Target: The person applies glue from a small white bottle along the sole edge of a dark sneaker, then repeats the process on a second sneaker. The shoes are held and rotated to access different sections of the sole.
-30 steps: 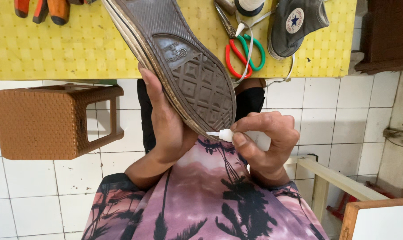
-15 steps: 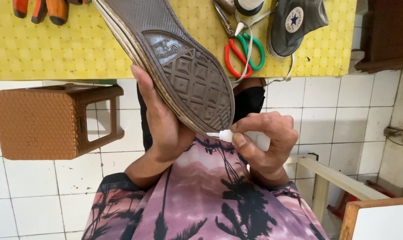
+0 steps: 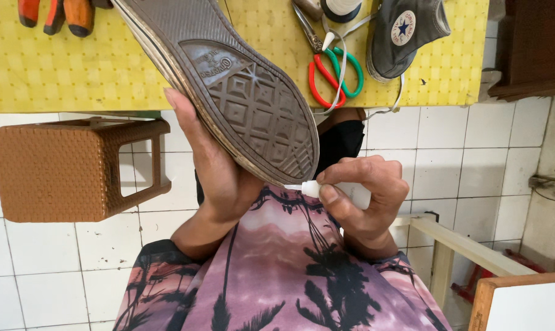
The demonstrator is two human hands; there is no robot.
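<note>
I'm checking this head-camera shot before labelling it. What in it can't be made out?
Head view only:
- Shoe: its toe is cut off by the top edge, and its upper is turned away behind the sole.
- Glue tube: its body is hidden by the right hand.
- Left hand: its fingers are hidden behind the shoe.
- Tools with orange handles: cut off by the top edge.
- Second shoe: partly cut off at the top.

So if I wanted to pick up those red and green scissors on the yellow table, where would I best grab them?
Probably by the handle loops. The scissors lie flat on the yellow table, loops toward the table's near edge, blades pointing away among other tools. Coming from that near edge, fingers could slip into or pinch the red and green loops. A white lace crosses them, so lift gently.
</note>
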